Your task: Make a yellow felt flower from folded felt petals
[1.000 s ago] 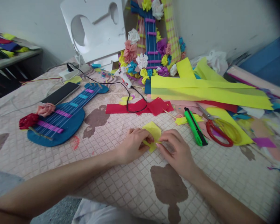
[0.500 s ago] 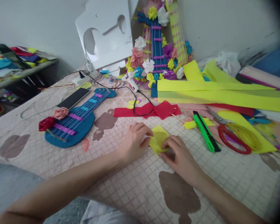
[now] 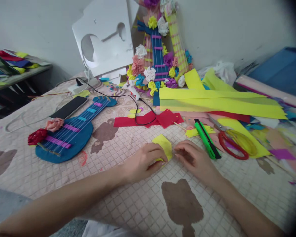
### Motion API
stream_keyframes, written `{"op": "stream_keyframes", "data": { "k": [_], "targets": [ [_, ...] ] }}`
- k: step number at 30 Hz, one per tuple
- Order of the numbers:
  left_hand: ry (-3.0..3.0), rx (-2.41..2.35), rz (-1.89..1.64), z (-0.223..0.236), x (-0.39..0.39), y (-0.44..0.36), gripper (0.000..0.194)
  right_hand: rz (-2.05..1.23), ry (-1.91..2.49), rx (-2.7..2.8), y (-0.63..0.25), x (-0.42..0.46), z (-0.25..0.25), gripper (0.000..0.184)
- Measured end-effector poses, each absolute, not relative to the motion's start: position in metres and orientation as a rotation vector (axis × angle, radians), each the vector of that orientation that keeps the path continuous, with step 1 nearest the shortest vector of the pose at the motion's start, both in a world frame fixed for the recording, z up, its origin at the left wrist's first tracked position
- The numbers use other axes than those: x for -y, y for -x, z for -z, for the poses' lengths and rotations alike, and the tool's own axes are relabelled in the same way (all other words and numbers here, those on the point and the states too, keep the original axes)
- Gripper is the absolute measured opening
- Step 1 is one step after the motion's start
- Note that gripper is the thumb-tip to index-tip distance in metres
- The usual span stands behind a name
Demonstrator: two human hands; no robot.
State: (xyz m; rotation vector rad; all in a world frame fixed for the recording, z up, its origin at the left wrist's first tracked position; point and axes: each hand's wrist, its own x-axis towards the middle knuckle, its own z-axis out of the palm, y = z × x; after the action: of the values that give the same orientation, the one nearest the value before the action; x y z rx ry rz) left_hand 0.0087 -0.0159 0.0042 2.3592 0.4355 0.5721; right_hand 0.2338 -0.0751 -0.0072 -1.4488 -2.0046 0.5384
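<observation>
A small piece of yellow crepe paper (image 3: 165, 144) lies on the patterned tablecloth at the centre, with its lower part hidden by fingers. My left hand (image 3: 148, 161) is closed over its lower left side, thumb and fingertips pinching the lower edge. Just right of the paper, my right hand (image 3: 193, 158) is half curled; a gap shows between thumb and index finger, and I see nothing in it. Beyond the paper is a stack of red paper pieces (image 3: 167, 118). A green utility knife (image 3: 206, 138) lies to the right of my right hand.
Red-handled scissors (image 3: 233, 148) lie at right among paper scraps and long yellow strips (image 3: 212, 102). At left are a blue paper guitar (image 3: 74, 135) and a phone (image 3: 69, 107). A glue gun (image 3: 132, 89) stands behind, its black cord crossing the red paper. Decorated guitars (image 3: 158, 56) lean at the back.
My right hand has come off the yellow paper to its right side. My left hand has moved further over the paper's lower edge. The camera view has shifted.
</observation>
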Motion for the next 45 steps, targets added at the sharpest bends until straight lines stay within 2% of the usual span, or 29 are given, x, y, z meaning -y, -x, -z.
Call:
{"op": "stream_keyframes", "data": {
  "k": [2, 4, 10, 12, 16, 23, 24, 28, 29, 31, 36, 45],
  "targets": [
    [-2.445, -0.475, -0.507, -0.001, 0.018, -0.011, 0.015, -0.507, 1.447, 1.986, -0.235, 0.073, 0.009, 0.014],
    [-2.501, -0.527, -0.453, 0.004, 0.020, -0.014, 0.024, -0.513, 1.436, 1.965, -0.234, 0.072, 0.012, 0.015],
    [-2.505, -0.730, -0.563, 0.006, 0.030, -0.021, 0.033, -0.514, 1.443, 1.952, -0.232, 0.072, 0.012, 0.018],
    [-2.499, -0.741, -0.606, 0.004, 0.031, -0.020, 0.028, -0.505, 1.433, 1.939, -0.231, 0.073, 0.011, 0.017],
    [-2.501, -0.758, -0.588, 0.002, 0.024, -0.014, 0.006, -0.502, 1.286, 2.010, -0.228, 0.075, 0.005, 0.014],
    [-2.461, -0.764, -0.563, 0.004, 0.016, -0.009, 0.005, -0.586, 1.244, 2.148, -0.221, 0.076, 0.004, 0.019],
    [-2.469, -0.776, -0.584, 0.002, 0.018, -0.010, 0.006, -0.600, 1.263, 2.101, -0.221, 0.076, 0.005, 0.020],
    [-2.622, -0.808, -0.546, -0.003, 0.031, -0.018, 0.040, -0.605, 1.333, 1.940, -0.224, 0.074, 0.008, 0.018],
    [-2.664, -0.805, -0.505, -0.004, 0.034, -0.020, 0.043, -0.596, 1.343, 1.919, -0.224, 0.073, 0.009, 0.018],
    [-2.749, -0.799, -0.428, -0.004, 0.038, -0.024, 0.038, -0.580, 1.355, 1.899, -0.225, 0.072, 0.009, 0.018],
    [-3.032, -0.699, -0.418, -0.005, 0.040, -0.024, 0.008, -0.562, 1.375, 1.882, -0.225, 0.072, 0.008, 0.014],
    [-3.231, -0.474, -0.566, -0.007, 0.028, -0.007, 0.019, -0.515, 1.408, 1.808, -0.226, 0.070, 0.013, 0.013]
  ]
}}
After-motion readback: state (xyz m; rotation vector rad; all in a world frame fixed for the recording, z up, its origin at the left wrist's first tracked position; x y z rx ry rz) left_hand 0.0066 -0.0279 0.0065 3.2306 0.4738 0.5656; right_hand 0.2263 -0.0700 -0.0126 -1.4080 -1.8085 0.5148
